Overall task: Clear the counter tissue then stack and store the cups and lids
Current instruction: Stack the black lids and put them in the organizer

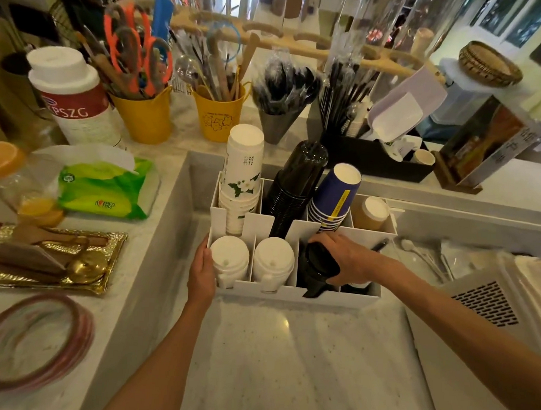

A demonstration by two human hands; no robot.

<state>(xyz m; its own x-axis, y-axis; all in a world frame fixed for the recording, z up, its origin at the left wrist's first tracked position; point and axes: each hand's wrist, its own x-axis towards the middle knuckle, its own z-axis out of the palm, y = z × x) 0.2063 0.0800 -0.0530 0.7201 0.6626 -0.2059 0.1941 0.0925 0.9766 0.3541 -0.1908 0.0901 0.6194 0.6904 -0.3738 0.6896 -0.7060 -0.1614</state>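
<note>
A white divided organizer (293,292) stands on the lower counter. Its back row holds a white flowered cup stack (243,172), a black cup stack (295,187), a blue cup stack (333,198) and a brown cup stack (371,214). The front row holds two stacks of white lids (230,259) (272,261). My left hand (202,271) grips the organizer's left front corner. My right hand (346,259) is closed over a stack of black lids (317,270) sitting in the third front compartment.
A green tissue pack (105,190) lies on the raised left counter beside a gold tray (50,257) and a glass plate (33,339). Yellow buckets (145,116) of tools stand behind. A white machine (489,313) sits to the right.
</note>
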